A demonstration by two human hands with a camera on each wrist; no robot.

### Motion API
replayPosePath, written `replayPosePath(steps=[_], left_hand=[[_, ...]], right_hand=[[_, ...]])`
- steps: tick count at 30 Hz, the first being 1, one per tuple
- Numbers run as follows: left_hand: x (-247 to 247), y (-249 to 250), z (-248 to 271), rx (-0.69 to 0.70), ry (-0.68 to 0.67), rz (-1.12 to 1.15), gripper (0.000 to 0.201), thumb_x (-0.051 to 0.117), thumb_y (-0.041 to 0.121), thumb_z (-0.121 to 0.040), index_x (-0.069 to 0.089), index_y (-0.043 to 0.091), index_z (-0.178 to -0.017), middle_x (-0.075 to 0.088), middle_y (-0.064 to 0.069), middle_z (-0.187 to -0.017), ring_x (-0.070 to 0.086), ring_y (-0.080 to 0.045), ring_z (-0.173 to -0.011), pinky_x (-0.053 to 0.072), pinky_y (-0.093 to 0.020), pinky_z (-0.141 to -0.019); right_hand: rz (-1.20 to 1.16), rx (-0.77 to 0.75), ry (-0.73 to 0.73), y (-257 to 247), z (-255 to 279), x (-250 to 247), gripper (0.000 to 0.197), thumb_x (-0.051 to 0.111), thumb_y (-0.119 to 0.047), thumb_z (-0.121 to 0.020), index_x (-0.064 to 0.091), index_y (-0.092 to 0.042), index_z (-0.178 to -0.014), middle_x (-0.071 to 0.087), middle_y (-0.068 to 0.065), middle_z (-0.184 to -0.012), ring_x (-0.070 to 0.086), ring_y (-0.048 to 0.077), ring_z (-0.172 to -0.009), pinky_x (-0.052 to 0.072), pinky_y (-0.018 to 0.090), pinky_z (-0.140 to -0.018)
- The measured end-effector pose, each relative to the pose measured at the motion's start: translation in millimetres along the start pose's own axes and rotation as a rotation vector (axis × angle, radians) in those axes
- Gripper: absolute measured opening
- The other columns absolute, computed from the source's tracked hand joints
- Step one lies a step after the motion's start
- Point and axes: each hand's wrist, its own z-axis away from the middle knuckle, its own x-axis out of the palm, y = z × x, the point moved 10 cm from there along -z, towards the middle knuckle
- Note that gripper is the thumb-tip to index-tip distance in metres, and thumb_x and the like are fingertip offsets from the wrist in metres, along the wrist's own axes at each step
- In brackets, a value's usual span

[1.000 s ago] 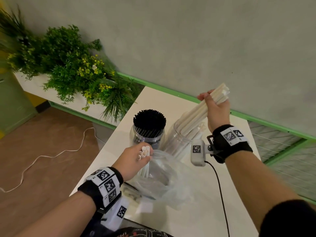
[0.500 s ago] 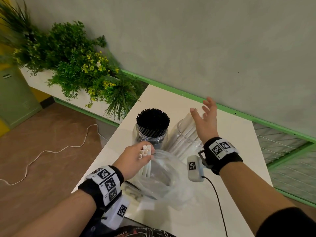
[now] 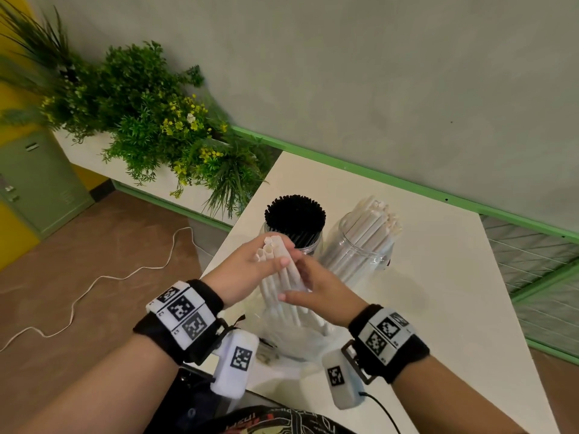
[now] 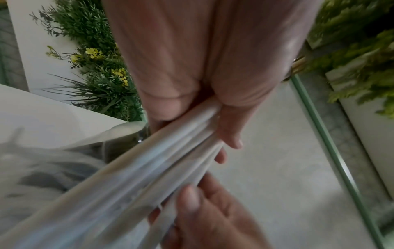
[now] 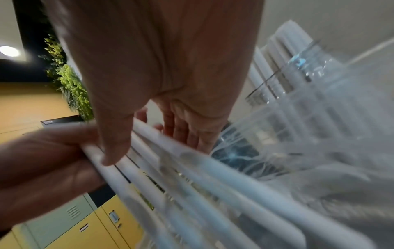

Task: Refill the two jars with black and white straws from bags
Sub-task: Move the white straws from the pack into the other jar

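Two clear jars stand on the white table (image 3: 438, 277): the left jar (image 3: 308, 244) is packed with black straws (image 3: 294, 214), the right jar (image 3: 357, 249) holds white straws (image 3: 372, 220) leaning to the right. In front of them my left hand (image 3: 250, 270) grips the top of a small bundle of white straws (image 3: 282, 277) (image 4: 162, 168) (image 5: 170, 168) whose lower ends stand in a clear plastic bag (image 3: 291, 336). My right hand (image 3: 316, 292) pinches the same bundle lower down, thumb on the near side.
A planter with green plants and yellow flowers (image 3: 150, 120) stands left of the table against the wall. A white cable (image 3: 94, 283) lies on the brown floor. Green and yellow lockers (image 3: 34, 183) are at far left. A wire grille (image 3: 539, 277) lies right of the table.
My right hand dropped its big bundle of white straws into the right jar, then came back down and took hold of the bundle that my left hand has lifted from the bag.
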Motion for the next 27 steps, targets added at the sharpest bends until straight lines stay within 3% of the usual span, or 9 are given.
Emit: replayPosePath(steps=[3, 5, 7, 10, 12, 16, 20, 24, 27], left_hand=[[6, 11, -1, -0.025, -0.034, 0.116, 0.023, 0.061, 0.011, -0.088, 0.058, 0.021, -0.108, 0.071, -0.004, -0.107, 0.066, -0.015, -0.103, 0.053, -0.024, -0.081], [13, 21, -3, -0.014, -0.064, 0.13, 0.023, 0.061, 0.01, -0.088, 0.059, 0.021, -0.108, 0.071, -0.003, -0.107, 0.066, -0.014, -0.104, 0.053, -0.023, -0.08], [18, 29, -4, 0.005, -0.085, 0.117, 0.026, 0.063, 0.014, -0.084, 0.06, 0.022, -0.108, 0.071, -0.003, -0.108, 0.065, -0.015, -0.106, 0.054, -0.025, -0.084], [21, 42, -7, 0.049, -0.074, 0.086, 0.033, 0.066, 0.015, -0.084, 0.058, 0.022, -0.115, 0.07, -0.004, -0.111, 0.064, -0.019, -0.107, 0.055, -0.028, -0.084], [22, 51, -10, 0.105, -0.082, 0.06, 0.044, 0.067, 0.018, -0.081, 0.054, 0.024, -0.122, 0.067, -0.002, -0.115, 0.063, -0.016, -0.108, 0.054, -0.026, -0.083], [23, 46, -22, 0.107, -0.01, -0.006, 0.048, 0.063, 0.023, -0.085, 0.048, 0.022, -0.13, 0.058, 0.004, -0.128, 0.055, -0.002, -0.117, 0.046, -0.014, -0.091], [56, 24, -45, 0.15, -0.078, -0.528, 0.039, 0.057, 0.024, -0.093, 0.05, 0.024, -0.131, 0.051, 0.008, -0.134, 0.045, -0.004, -0.125, 0.035, -0.029, -0.11], [109, 7, -83, 0.262, -0.197, -0.956, 0.046, 0.048, 0.016, -0.092, 0.043, 0.016, -0.138, 0.039, -0.004, -0.145, 0.037, -0.019, -0.134, 0.027, -0.028, -0.112], [130, -14, -108, 0.229, -0.239, -1.285, 0.055, 0.043, 0.014, -0.093, 0.028, 0.01, -0.146, 0.023, -0.012, -0.154, 0.023, -0.027, -0.142, 0.019, -0.032, -0.116]], right_hand=[[-0.013, 0.029, -0.055, -5, -13, 7, 0.061, 0.08, -0.024, -0.077, 0.052, -0.022, -0.131, 0.063, -0.008, -0.12, 0.059, 0.004, -0.112, 0.047, 0.025, -0.098], [-0.071, 0.012, -0.125, -14, -18, 12, 0.043, 0.079, -0.015, -0.077, 0.061, -0.025, -0.115, 0.067, 0.001, -0.107, 0.063, 0.017, -0.106, 0.049, 0.038, -0.099], [-0.171, 0.002, -0.147, -21, -19, 11, 0.043, 0.077, -0.004, -0.077, 0.059, -0.027, -0.109, 0.066, 0.0, -0.098, 0.062, 0.02, -0.101, 0.047, 0.047, -0.1], [-0.158, -0.011, -0.155, -26, -12, 1, 0.025, 0.072, -0.006, -0.082, 0.062, -0.004, -0.106, 0.064, 0.012, -0.094, 0.06, 0.024, -0.096, 0.045, 0.05, -0.102], [-0.149, -0.038, -0.07, -30, -3, -23, 0.023, 0.069, -0.014, -0.085, 0.066, 0.001, -0.102, 0.07, 0.017, -0.096, 0.065, 0.027, -0.098, 0.046, 0.047, -0.101], [-0.382, -0.144, 0.346, -42, 27, -114, 0.013, 0.068, -0.013, -0.085, 0.066, -0.008, -0.097, 0.071, 0.014, -0.093, 0.067, 0.031, -0.095, 0.054, 0.043, -0.088], [-0.491, -0.214, 0.681, -35, 59, -197, 0.012, 0.063, -0.01, -0.087, 0.062, -0.006, -0.098, 0.071, 0.013, -0.094, 0.068, 0.03, -0.098, 0.053, 0.038, -0.085], [-0.48, -0.193, 0.753, -26, 51, -226, 0.013, 0.061, -0.006, -0.089, 0.061, -0.002, -0.101, 0.07, 0.015, -0.097, 0.068, 0.03, -0.096, 0.053, 0.043, -0.089], [-0.469, -0.19, 0.777, -25, 35, -229, 0.008, 0.062, -0.007, -0.09, 0.062, -0.006, -0.098, 0.07, 0.014, -0.096, 0.069, 0.027, -0.096, 0.054, 0.045, -0.091]])
